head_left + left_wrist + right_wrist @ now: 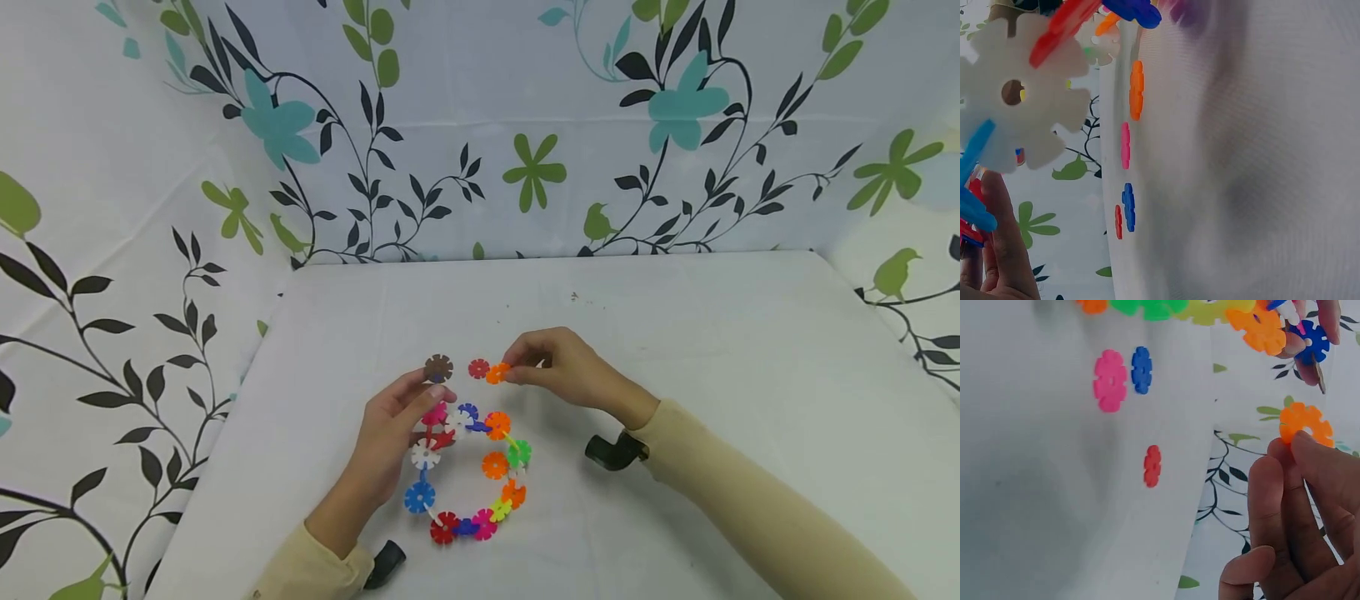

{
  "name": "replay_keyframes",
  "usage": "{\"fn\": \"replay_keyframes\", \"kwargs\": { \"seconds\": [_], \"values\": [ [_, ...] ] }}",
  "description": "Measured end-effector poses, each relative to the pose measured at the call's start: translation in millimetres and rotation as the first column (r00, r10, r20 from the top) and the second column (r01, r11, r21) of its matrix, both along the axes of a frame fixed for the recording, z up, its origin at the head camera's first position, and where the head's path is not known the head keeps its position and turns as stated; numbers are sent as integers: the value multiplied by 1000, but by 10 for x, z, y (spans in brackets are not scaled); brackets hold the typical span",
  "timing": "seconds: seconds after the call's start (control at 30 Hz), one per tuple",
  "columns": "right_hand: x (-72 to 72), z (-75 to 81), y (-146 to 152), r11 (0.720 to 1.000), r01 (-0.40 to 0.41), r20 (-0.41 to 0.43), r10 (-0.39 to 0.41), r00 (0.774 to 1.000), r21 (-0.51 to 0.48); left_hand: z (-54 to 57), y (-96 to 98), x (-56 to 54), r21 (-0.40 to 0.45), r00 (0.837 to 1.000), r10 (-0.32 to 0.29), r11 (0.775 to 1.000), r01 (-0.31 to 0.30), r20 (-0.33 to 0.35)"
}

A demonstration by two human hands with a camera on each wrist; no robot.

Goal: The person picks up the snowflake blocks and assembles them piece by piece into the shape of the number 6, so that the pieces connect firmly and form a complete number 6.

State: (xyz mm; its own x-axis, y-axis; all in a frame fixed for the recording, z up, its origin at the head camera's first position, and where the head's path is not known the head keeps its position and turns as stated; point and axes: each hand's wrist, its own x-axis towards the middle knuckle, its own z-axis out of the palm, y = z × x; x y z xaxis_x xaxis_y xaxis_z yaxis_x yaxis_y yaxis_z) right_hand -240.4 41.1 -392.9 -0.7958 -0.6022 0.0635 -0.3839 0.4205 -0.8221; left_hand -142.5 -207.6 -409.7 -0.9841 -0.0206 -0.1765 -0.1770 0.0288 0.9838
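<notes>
My left hand [390, 425] grips a ring of interlocked, notched plastic discs [419, 497] by its upper left side. The ring has blue, white, red, pink, orange, green and yellow pieces. A brown disc [438, 368] stands out at the left fingertips. To the right, my right hand [558, 367] pinches an orange disc [497, 373] between thumb and forefinger, its edge facing the ring; in the right wrist view this orange disc [1310, 422] shows at the fingertips, apart from the ring. Part of the ring is hidden behind the left fingers.
Loose discs lie flat on the white table [712, 350]: a red one [1152, 466], a pink one [1110, 381], a blue one [1142, 370] and an orange one [495, 465]. A black curved piece [615, 452] sits by the right cuff. Patterned cloth [450, 125] hangs behind the table.
</notes>
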Motion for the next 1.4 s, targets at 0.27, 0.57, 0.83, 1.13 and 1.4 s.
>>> {"fn": "replay_keyframes", "kwargs": {
  "seconds": [0.27,0.57,0.83,1.13,1.4],
  "values": [
    [0,120,-185,997,29,-76,-35,996,-76,3,5,-13,5,1000,-18,1000,18,-17],
    [28,151,-285,993,50,-104,-61,993,-103,16,20,-25,6,999,-45,999,45,-22],
    [31,153,-323,997,28,-154,-39,987,-72,28,11,-28,35,999,-43,998,44,-31],
    [70,143,-329,1000,9,-402,-13,915,-13,13,-2,-32,-4,999,-27,1000,27,-19],
    [113,126,-336,999,-11,-631,36,775,43,-34,-5,-45,26,997,-30,999,32,-75]
  ]
}}
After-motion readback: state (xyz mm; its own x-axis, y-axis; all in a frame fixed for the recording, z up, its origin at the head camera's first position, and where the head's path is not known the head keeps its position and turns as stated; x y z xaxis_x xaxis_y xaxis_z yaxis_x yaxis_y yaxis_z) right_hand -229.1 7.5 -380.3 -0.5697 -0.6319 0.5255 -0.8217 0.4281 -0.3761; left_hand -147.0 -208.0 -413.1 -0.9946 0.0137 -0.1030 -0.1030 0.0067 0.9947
